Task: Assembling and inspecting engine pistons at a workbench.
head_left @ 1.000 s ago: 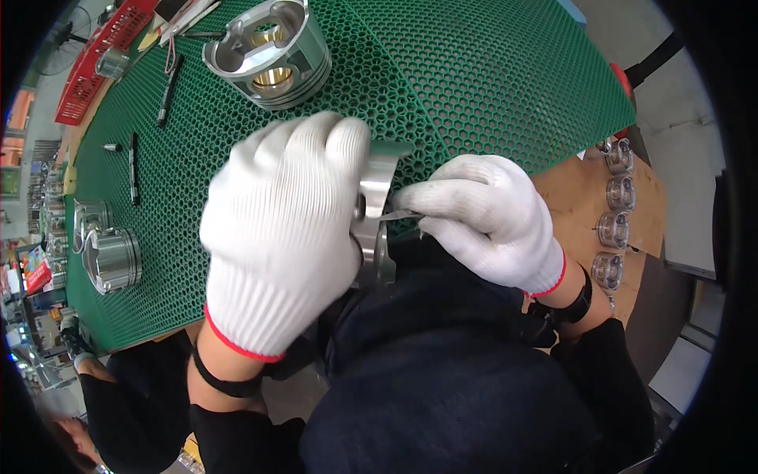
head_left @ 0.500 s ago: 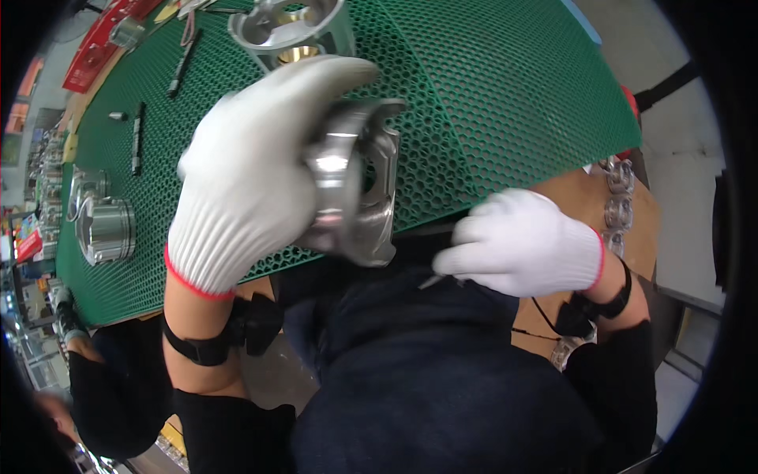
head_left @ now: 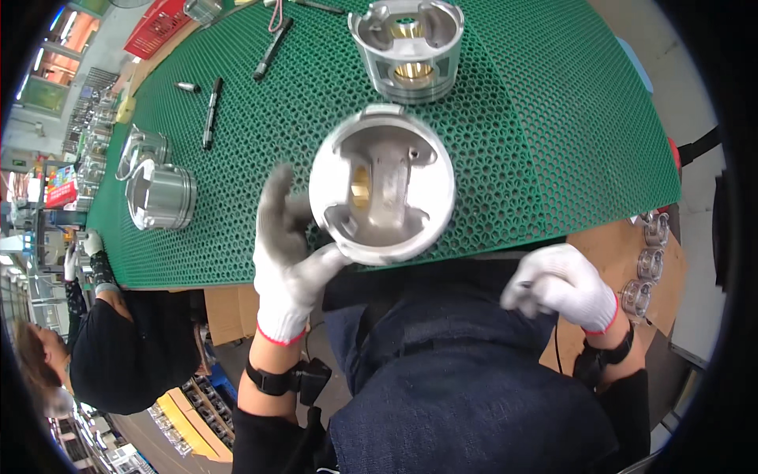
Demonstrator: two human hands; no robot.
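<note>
My left hand (head_left: 288,257), in a white knitted glove, grips a shiny metal piston (head_left: 338,237) by its left side. The thumb lies at the lower rim and some fingers reach behind it. The piston's hollow underside faces me, showing a brass-coloured pin bore. My right hand (head_left: 557,284), gloved the same way, is curled closed at the right, below the table edge and apart from the piston. A small dark bit shows between its fingers; its kind cannot be made out. Beyond the held piston, another piston (head_left: 410,75) stands on the green mat (head_left: 505,150).
Two more pistons (head_left: 170,197) sit at the mat's left. Black marker pens (head_left: 212,114) and a short metal piece (head_left: 187,87) lie farther back. A red box (head_left: 162,28) stands at the far left. Several pistons (head_left: 650,265) rest on cardboard at right. A co-worker (head_left: 130,347) is at left.
The piston in my left hand has turned from side-on to underside facing me. My right hand has shifted slightly; the thin metal tip that stuck out of it no longer shows. The view has swung left.
</note>
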